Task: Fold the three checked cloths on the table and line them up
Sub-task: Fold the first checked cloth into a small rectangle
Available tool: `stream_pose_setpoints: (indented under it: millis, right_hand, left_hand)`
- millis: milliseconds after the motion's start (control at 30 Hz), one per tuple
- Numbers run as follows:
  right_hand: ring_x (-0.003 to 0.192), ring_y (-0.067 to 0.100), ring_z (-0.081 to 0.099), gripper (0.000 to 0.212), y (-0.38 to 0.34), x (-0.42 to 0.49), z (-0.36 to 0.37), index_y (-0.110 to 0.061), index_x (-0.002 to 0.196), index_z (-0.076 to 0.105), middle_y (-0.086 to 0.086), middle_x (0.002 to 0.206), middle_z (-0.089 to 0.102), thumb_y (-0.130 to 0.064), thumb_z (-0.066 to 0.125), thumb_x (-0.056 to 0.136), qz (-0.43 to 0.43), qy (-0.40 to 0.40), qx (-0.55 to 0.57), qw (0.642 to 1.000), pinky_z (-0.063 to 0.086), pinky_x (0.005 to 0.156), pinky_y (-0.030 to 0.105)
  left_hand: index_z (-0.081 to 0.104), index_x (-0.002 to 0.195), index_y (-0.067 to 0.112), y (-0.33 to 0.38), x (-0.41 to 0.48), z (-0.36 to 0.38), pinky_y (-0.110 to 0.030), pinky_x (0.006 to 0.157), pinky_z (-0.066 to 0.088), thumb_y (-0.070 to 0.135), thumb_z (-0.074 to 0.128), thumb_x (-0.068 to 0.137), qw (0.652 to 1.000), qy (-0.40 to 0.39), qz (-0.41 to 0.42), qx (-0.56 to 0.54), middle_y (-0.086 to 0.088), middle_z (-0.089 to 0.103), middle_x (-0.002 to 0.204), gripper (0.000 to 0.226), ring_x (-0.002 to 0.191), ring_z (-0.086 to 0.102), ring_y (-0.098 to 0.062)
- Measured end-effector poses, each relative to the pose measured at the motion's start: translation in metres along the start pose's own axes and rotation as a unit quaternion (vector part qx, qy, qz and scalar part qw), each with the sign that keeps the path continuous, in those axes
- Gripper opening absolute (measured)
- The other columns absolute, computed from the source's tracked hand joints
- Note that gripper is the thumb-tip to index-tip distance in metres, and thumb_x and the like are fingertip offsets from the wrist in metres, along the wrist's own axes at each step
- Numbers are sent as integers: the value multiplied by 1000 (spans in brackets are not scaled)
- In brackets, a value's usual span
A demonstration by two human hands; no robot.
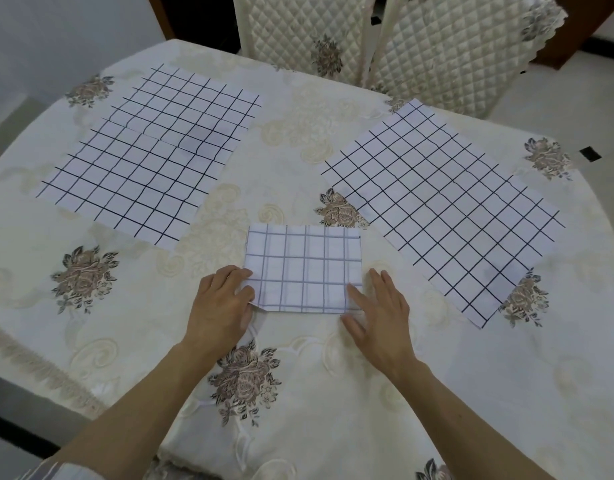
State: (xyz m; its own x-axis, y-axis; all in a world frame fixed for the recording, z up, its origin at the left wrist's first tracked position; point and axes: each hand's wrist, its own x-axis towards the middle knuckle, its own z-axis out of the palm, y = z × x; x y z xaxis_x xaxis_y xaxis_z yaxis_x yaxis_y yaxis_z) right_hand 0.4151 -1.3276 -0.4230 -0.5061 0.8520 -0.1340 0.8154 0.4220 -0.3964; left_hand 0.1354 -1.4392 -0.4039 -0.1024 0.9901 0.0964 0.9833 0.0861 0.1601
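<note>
One of three is done, or nearly. The folded cloth [303, 268] sits at the centre of the table [333, 410], just toward six o'clock of the middle and directly ahead of the person, as a small neat rectangle several layers thick. The left hand [218, 303] is at its seven o'clock corner, fingers curled, and appears to pinch that corner between fingertips and thumb. The right hand [380, 317] lies flat at the five o'clock corner, fingers straight and slightly spread. Its forefinger rests on the cloth's edge and the others lie on the table beside it, holding nothing. I judge this to be the last squaring-up of the first fold. The far-left cloth [149, 154] lies spread flat at ten o'clock, with a slight crease across its middle. The right cloth [440, 206] lies spread at two to three o'clock, set at an angle. Both are well apart from the folded one. Two quilted chairs [298, 29] stand beyond the table at twelve to one o'clock. The next move calls for letting go of the finished piece without dragging its layers, then reaching for one of the spread cloths and pulling it in close to fold. The folded cloth should be parked where two more can sit in a row beside it.
</note>
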Motion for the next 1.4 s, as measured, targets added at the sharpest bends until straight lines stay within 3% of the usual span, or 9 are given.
stream_pose_setpoints:
  millis: [133, 233, 433, 567, 700, 900, 1033, 1200, 1400]
  right_hand:
    - [149, 26, 15, 38, -7, -2, 2, -31, 117, 66, 7, 157, 31, -51, 61, 84, -60, 17, 12, 998, 21, 115, 49]
    - [148, 24, 19, 32, -15, -4, 4, -30, 107, 71, 5, 155, 37, -47, 67, 80, -91, 25, 23, 995, 24, 115, 50]
    - [146, 23, 23, 23, -19, -11, -3, -23, 85, 73, 5, 148, 46, -44, 75, 77, -53, 32, 0, 998, 14, 115, 40]
    - [144, 23, 27, 33, -26, -17, -16, -24, 98, 68, 3, 143, 50, -45, 77, 73, -66, 51, 36, 996, 19, 113, 38]
    - [139, 25, 38, 43, -47, -20, -29, -24, 109, 68, 4, 138, 54, -41, 81, 72, -127, 69, 85, 986, 33, 109, 45]
    - [138, 21, 40, 27, -77, -33, -47, -23, 100, 70, 1, 135, 56, -25, 79, 75, -203, 101, 139, 964, 33, 108, 41]
    - [136, 22, 43, 6, -77, -47, -58, -23, 86, 71, 0, 129, 60, -22, 73, 80, -195, 111, 136, 965, 34, 106, 41]
    - [133, 18, 44, 8, -65, -65, -72, -23, 82, 69, -3, 125, 61, -17, 74, 80, -163, 118, 183, 962, 36, 103, 42]
    - [131, 8, 43, 7, -53, -81, -92, -28, 79, 68, -14, 123, 59, -24, 72, 83, -85, 118, 263, 954, 37, 105, 45]
  left_hand:
    - [64, 75, 13, 3, -1, -7, -39, 88, 35, 18, 61, 77, 999, 15, -11, -38, -5, 64, 118, 6, 118, 53, -28]
    - [64, 74, 14, 8, -2, -16, -36, 88, 32, 15, 66, 74, 998, 27, -26, -58, -2, 65, 115, 3, 117, 53, -25]
    - [64, 72, 15, 16, -11, -29, -35, 86, 32, 16, 64, 73, 996, 27, -35, -76, 0, 65, 112, 2, 115, 54, -25]
    - [63, 74, 17, 27, -16, -39, -33, 86, 31, 22, 57, 76, 993, 31, -44, -108, 2, 64, 112, 8, 115, 53, -22]
    - [61, 76, 21, 49, -19, -54, -35, 87, 35, 26, 57, 78, 985, 50, -43, -158, 5, 63, 114, 7, 116, 52, -20]
    - [63, 76, 25, 88, -22, -71, -35, 85, 38, 25, 62, 76, 972, 84, -46, -214, 11, 62, 114, 1, 115, 53, -16]
    - [64, 77, 25, 109, -28, -76, -33, 85, 38, 33, 61, 79, 964, 100, -46, -241, 13, 63, 114, 9, 115, 52, -13]
    - [65, 82, 29, 112, -42, -74, -33, 84, 36, 37, 66, 73, 965, 76, -37, -249, 13, 62, 116, 11, 116, 51, -13]
    - [66, 76, 32, 82, -58, -73, -33, 79, 29, 32, 70, 69, 970, 29, -79, -227, 16, 63, 109, 7, 112, 52, -13]
